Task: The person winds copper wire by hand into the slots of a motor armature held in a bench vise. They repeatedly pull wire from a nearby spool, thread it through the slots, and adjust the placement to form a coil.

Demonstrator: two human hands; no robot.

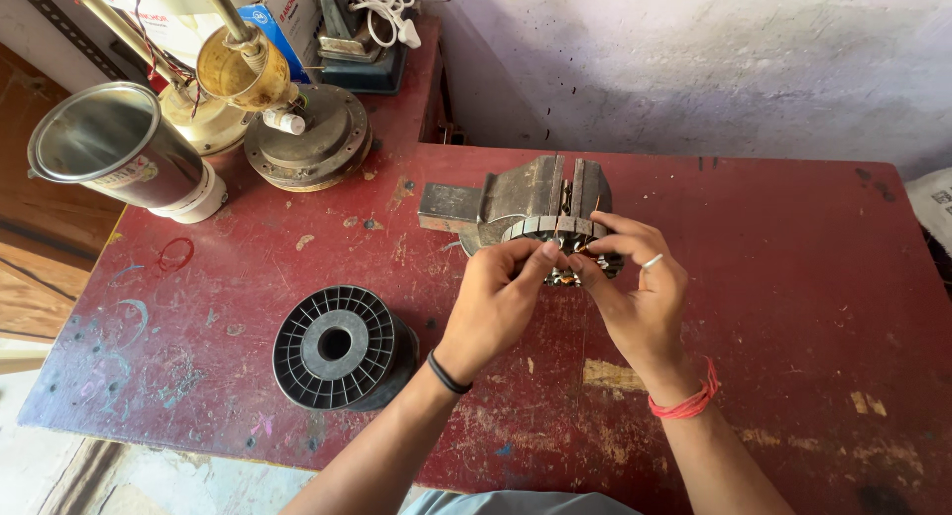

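Nearest the lens, two bare forearms rising to meet over the worn red table (773, 277). Just beyond the fingertips, a grey bench vise (535, 200) clamping a ring-shaped motor stator (561, 239), ring axis roughly toward the camera. Left hand (496, 302) and right hand (635, 297) equally near, fingers pinched on the stator's lower rim; black spool (337, 346) well left.

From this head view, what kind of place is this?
Likely a small motor repair workshop: a slotted stator core clamped in a bench vise, an empty black wire spool, and a worn red workbench against a rough wall.
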